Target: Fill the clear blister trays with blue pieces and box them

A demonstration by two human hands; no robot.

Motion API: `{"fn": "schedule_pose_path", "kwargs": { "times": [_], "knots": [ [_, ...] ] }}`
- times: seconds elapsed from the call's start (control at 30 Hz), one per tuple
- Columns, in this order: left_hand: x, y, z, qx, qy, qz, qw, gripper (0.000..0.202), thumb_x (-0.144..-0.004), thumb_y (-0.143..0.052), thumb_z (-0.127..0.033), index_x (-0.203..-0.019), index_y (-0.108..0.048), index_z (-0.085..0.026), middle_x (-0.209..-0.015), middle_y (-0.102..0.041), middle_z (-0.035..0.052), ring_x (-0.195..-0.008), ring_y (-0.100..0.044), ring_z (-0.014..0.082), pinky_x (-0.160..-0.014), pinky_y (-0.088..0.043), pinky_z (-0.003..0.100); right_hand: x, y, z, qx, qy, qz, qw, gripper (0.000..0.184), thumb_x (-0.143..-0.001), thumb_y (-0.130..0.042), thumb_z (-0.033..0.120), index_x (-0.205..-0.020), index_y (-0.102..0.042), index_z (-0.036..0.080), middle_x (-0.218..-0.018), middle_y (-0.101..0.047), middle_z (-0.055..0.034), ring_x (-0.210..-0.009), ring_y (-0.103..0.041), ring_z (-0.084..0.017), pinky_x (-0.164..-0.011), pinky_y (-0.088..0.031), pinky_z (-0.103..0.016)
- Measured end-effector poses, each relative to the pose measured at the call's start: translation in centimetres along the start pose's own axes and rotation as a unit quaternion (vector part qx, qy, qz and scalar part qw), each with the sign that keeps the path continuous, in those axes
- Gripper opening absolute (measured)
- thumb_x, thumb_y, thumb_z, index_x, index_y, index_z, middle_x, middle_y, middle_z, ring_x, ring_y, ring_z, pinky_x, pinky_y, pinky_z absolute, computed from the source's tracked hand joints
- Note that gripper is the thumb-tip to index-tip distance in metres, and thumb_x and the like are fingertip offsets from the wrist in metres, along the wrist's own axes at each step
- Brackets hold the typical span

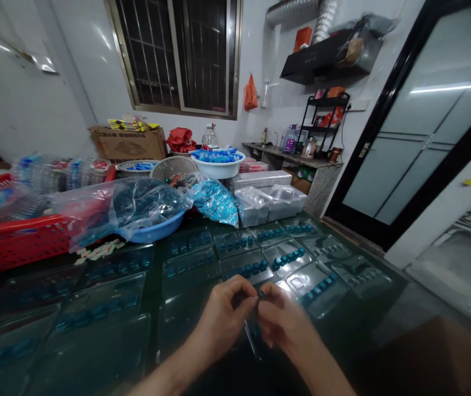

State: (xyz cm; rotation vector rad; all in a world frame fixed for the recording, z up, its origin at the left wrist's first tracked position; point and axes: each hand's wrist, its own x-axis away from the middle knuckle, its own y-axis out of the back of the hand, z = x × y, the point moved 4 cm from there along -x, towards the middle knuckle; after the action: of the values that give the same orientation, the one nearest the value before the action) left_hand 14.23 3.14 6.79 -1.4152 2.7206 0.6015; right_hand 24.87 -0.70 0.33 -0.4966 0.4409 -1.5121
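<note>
My left hand (221, 313) and my right hand (282, 322) meet low in the middle of the view, fingertips almost touching. A small blue piece (262, 294) shows at the right hand's fingertips, mostly hidden by them. Below the fingers hangs a clear plastic blister piece (252, 335), which seems pinched by the left hand. Several clear blister trays (287, 258) with rows of blue pieces lie flat on the dark glossy table (342, 335), just beyond my hands.
A blue basin (156, 228) holding a bulging plastic bag and a red plastic crate (21, 242) stand beyond the trays. Clear plastic boxes (254, 206), a white bowl of blue items (217, 168) and a cardboard box (128, 143) stand farther back. A dark-framed glass door (416, 121) is at right.
</note>
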Motion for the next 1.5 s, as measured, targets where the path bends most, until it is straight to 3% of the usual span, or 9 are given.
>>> {"fn": "schedule_pose_path", "kwargs": {
  "times": [0.13,0.3,0.43,0.63,0.73,0.93,1.07,1.27,1.5],
  "knots": [
    [0.1,-0.2,0.5,0.021,0.036,0.037,0.998,0.010,-0.074,-0.047,-0.020,-0.070,-0.054,-0.013,-0.058,-0.049,-0.0013,-0.054,-0.043,0.0091,-0.050,-0.033,0.020,0.4,-0.5,0.9,0.042,0.013,-0.018,0.999,0.021,-0.064,-0.066,0.023,-0.074,-0.048,0.018,-0.047,-0.044,0.0080,-0.035,-0.035,-0.003,-0.033,-0.027,-0.015],
    [0.0,0.1,0.7,0.035,0.052,0.044,0.997,0.012,-0.074,-0.049,-0.023,-0.072,-0.055,-0.013,-0.057,-0.050,-0.0016,-0.051,-0.042,0.0076,-0.046,-0.031,0.018,0.9,-0.5,1.6,0.091,0.101,-0.093,0.986,0.022,-0.059,-0.068,0.018,-0.065,-0.047,0.017,-0.068,-0.049,0.0052,-0.042,-0.035,-0.002,-0.036,-0.023,-0.015],
    [0.0,0.0,0.8,0.087,0.104,0.046,0.990,0.011,-0.072,-0.053,-0.025,-0.072,-0.052,-0.014,-0.050,-0.047,-0.0040,-0.040,-0.036,0.0048,-0.038,-0.025,0.016,1.1,-0.4,1.4,0.068,0.130,-0.124,0.981,0.021,-0.063,-0.065,0.017,-0.075,-0.048,0.020,-0.070,-0.048,0.0059,-0.043,-0.034,-0.001,-0.036,-0.022,-0.014],
    [0.4,-1.4,1.7,0.317,0.209,0.070,0.923,0.010,-0.072,-0.052,-0.025,-0.071,-0.045,-0.017,-0.042,-0.040,-0.0059,-0.036,-0.030,0.0052,-0.031,-0.016,0.014,1.2,0.0,1.0,0.041,0.116,-0.124,0.985,0.018,-0.067,-0.063,0.021,-0.078,-0.048,0.021,-0.067,-0.048,0.0064,-0.039,-0.030,0.000,-0.035,-0.020,-0.014],
    [0.3,-1.7,1.8,0.337,0.215,0.052,0.915,0.015,-0.069,-0.057,-0.025,-0.077,-0.046,-0.018,-0.044,-0.041,-0.0061,-0.037,-0.033,0.0055,-0.030,-0.018,0.014,1.4,0.3,1.2,0.114,0.119,-0.141,0.976,0.013,-0.070,-0.060,0.026,-0.076,-0.051,0.019,-0.053,-0.043,0.0072,-0.037,-0.031,-0.003,-0.035,-0.022,-0.016],
    [-0.5,-2.2,2.6,0.311,0.228,0.012,0.923,0.021,-0.066,-0.060,-0.028,-0.078,-0.047,-0.018,-0.041,-0.043,-0.0060,-0.034,-0.034,0.0055,-0.029,-0.018,0.014,3.4,-0.4,3.9,0.400,0.280,-0.184,0.853,0.015,-0.069,-0.060,0.021,-0.084,-0.060,0.021,-0.089,-0.054,-0.0035,-0.066,-0.051,-0.012,-0.055,-0.041,-0.023],
    [-1.1,-3.1,3.0,0.330,0.247,0.038,0.910,0.020,-0.065,-0.060,-0.028,-0.075,-0.048,-0.017,-0.040,-0.044,-0.0048,-0.032,-0.034,0.0057,-0.029,-0.018,0.014,3.9,-0.3,4.4,0.465,0.296,-0.160,0.819,0.014,-0.074,-0.054,0.020,-0.087,-0.060,0.022,-0.082,-0.056,-0.0033,-0.070,-0.052,-0.014,-0.060,-0.043,-0.026],
    [-1.6,-4.5,3.3,0.388,0.323,0.113,0.856,0.014,-0.065,-0.058,-0.022,-0.074,-0.051,-0.014,-0.052,-0.048,-0.0009,-0.038,-0.039,0.0052,-0.029,-0.015,0.013,3.9,1.5,5.0,0.493,0.268,-0.121,0.819,0.015,-0.075,-0.054,0.022,-0.089,-0.060,0.022,-0.079,-0.056,-0.0026,-0.069,-0.052,-0.014,-0.060,-0.042,-0.025],
    [-3.1,-6.3,3.8,0.436,0.364,0.101,0.817,0.019,-0.064,-0.059,-0.016,-0.082,-0.055,-0.011,-0.059,-0.048,0.0001,-0.043,-0.042,0.0045,-0.030,-0.016,0.011,3.6,4.1,5.0,0.446,0.214,-0.171,0.852,0.009,-0.076,-0.053,0.025,-0.082,-0.058,0.020,-0.069,-0.058,0.0001,-0.058,-0.053,-0.011,-0.052,-0.040,-0.021]
  ]
}}
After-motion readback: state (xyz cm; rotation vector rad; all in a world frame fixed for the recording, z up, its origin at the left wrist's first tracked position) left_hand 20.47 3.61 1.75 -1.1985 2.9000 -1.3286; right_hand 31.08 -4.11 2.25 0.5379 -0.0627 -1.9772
